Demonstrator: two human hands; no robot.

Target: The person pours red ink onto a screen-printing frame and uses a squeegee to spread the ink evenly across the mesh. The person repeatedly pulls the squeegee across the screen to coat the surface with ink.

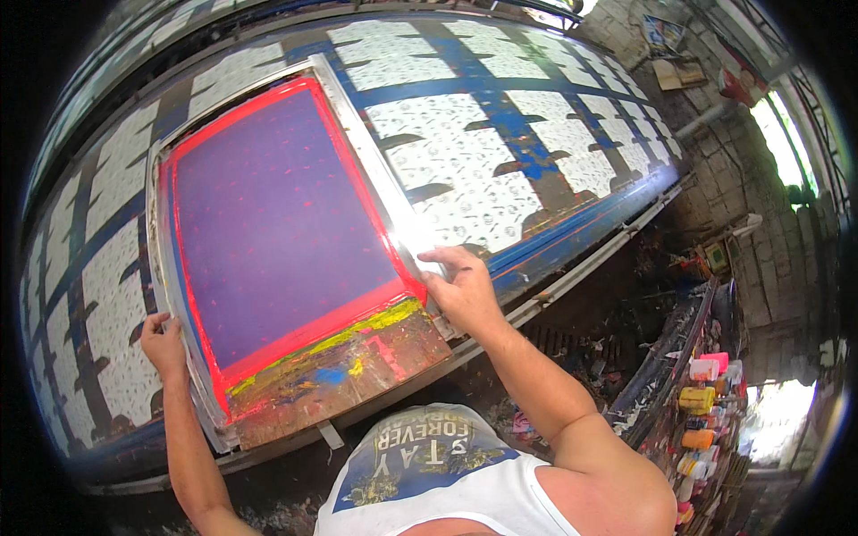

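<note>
A large silkscreen printing frame [356, 134] with pale metal bars lies tilted over the long table in front of me. Its purple mesh [277, 223] has a bright red border and small red specks. My left hand [164, 347] is closed around the frame's left bar, low down. Near the lower right corner, my right hand [463, 288] grips the right bar with thumb and fingers. Along the frame's near end, a wooden board [393, 366] is smeared with yellow, blue and pink paint. White fabric pieces [451, 161] with small dark prints lie flat beyond and beside the frame.
The long table [523, 147] shows blue and brown strips between the fabric pieces. A pale rail [572, 279] runs along its near edge. Colourful paint containers [699, 400] stand in a row at the right. Behind them rises a block wall [769, 268].
</note>
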